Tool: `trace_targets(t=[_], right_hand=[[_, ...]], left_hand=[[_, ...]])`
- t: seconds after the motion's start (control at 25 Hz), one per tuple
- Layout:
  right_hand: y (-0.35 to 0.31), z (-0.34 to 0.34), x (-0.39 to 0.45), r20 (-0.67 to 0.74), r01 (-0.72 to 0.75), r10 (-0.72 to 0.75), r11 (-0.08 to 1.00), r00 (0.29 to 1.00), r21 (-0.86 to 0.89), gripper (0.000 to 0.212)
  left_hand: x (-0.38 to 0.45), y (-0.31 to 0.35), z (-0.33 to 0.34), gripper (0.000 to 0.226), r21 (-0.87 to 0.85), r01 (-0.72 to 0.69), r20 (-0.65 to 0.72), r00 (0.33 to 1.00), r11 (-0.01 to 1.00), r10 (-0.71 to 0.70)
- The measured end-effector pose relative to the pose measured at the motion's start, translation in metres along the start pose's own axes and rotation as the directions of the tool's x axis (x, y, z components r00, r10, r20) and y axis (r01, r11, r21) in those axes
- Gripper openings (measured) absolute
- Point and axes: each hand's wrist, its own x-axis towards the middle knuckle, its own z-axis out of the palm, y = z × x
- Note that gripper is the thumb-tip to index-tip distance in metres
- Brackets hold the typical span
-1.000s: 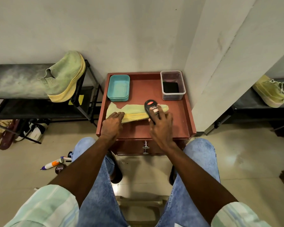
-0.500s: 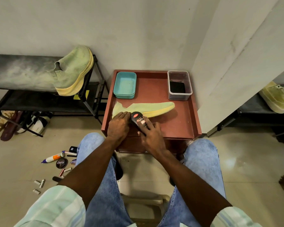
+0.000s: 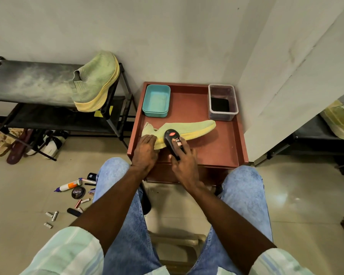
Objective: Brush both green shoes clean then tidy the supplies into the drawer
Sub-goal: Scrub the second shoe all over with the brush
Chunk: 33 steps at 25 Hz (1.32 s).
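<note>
A green shoe [image 3: 193,128] with a yellow sole lies on its side on the red-brown table top [image 3: 216,147], toe pointing right. My left hand [image 3: 145,150] presses down on its heel end. My right hand [image 3: 184,163] grips a black shoe brush [image 3: 173,140] with a red label, set against the shoe's sole near the heel. The second green shoe [image 3: 93,82] leans on the black rack [image 3: 28,84] at the left. The drawer front [image 3: 167,173] under the table top is mostly hidden by my arms.
A teal tray [image 3: 157,101] and a clear box [image 3: 222,102] with a dark bottom stand at the table's back. Polish tin [image 3: 78,192], tubes and small items lie scattered on the floor at left. Another pale shoe [image 3: 340,121] sits on a low shelf at right.
The brush has swept from the shoe's middle toward the heel end over the last second and now sits slightly further onto the shoe. My left hand keeps holding the heel.
</note>
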Motion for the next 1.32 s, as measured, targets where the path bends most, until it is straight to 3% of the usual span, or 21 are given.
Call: trace_targets(t=[0.12,0.24,0.28,0.4,0.44,0.52,0.6,0.68,0.76,0.8,0.96,1.04,1.12,1.2,1.24,1.32], right_hand=[[0.005,-0.011,0.004,0.03,0.13,-0.13,0.991,0.991,-0.021,0.058],[0.029,-0.024,0.012,-0.145,-0.146,0.139,0.989,0.98,-0.033,0.06],[0.028,-0.023,0.01,-0.124,-0.151,0.146,0.988,0.982,-0.03,0.061],[0.009,-0.009,-0.005,0.116,0.02,-0.017,0.999,0.993,-0.027,0.062],[0.006,-0.01,-0.007,0.143,0.061,-0.058,0.998,0.988,-0.012,0.062],[0.013,-0.02,0.0,0.05,0.111,-0.109,0.994,0.993,-0.023,0.06],[0.027,-0.038,0.005,-0.174,-0.082,0.072,0.995,0.982,-0.054,0.058],[0.048,-0.057,0.012,-0.343,-0.435,0.442,0.895,0.829,0.1,0.058],[0.067,-0.063,0.017,-0.35,-0.631,0.647,0.756,0.677,0.177,0.055],[0.072,-0.063,0.018,-0.336,-0.672,0.67,0.729,0.662,0.131,0.054],[0.084,-0.053,0.017,-0.19,-0.662,0.636,0.736,0.748,-0.141,0.057],[0.088,-0.048,0.015,-0.133,-0.642,0.628,0.741,0.767,-0.198,0.059],[0.09,-0.049,0.014,-0.097,-0.612,0.607,0.762,0.789,-0.209,0.059],[0.089,-0.051,0.014,-0.08,-0.607,0.606,0.764,0.791,-0.219,0.059],[0.089,-0.051,0.013,-0.085,-0.614,0.613,0.756,0.786,-0.228,0.059],[0.083,-0.051,0.01,-0.141,-0.581,0.564,0.773,0.813,-0.256,0.058]], left_hand=[[-0.001,-0.004,0.0,0.057,-0.038,0.012,0.001,1.0,0.999,-0.012],[-0.001,-0.004,0.002,0.064,-0.043,0.033,-0.01,0.999,0.999,-0.034],[-0.002,-0.003,0.003,0.064,-0.039,0.038,-0.016,0.999,0.998,-0.039],[-0.002,-0.004,0.006,0.06,-0.046,0.052,-0.03,0.998,0.998,-0.053],[-0.002,-0.003,0.006,0.059,-0.046,0.053,-0.038,0.998,0.998,-0.054],[-0.002,-0.004,0.007,0.057,-0.033,0.046,-0.063,0.997,0.998,-0.048],[-0.002,-0.004,0.008,0.056,-0.007,0.025,-0.09,0.996,1.0,-0.025],[-0.004,0.004,0.009,0.056,0.058,0.003,-0.103,0.995,0.998,0.003],[-0.008,0.013,0.014,0.055,0.163,-0.051,-0.054,0.997,0.985,0.06],[-0.011,0.017,0.018,0.054,0.213,-0.095,-0.003,0.995,0.972,0.098],[-0.024,0.02,0.035,0.045,0.312,-0.221,0.124,0.974,0.924,0.191],[-0.024,0.019,0.035,0.04,0.265,-0.234,0.088,0.972,0.935,0.218],[-0.025,0.019,0.029,0.034,0.177,-0.221,-0.04,0.972,0.959,0.232],[-0.023,0.017,0.022,0.047,0.042,-0.102,-0.201,0.974,0.994,0.109],[-0.021,0.015,0.02,0.059,-0.067,-0.01,-0.216,0.976,0.998,-0.004],[-0.016,0.009,0.021,0.087,-0.269,0.189,-0.06,0.975,0.944,-0.212]])
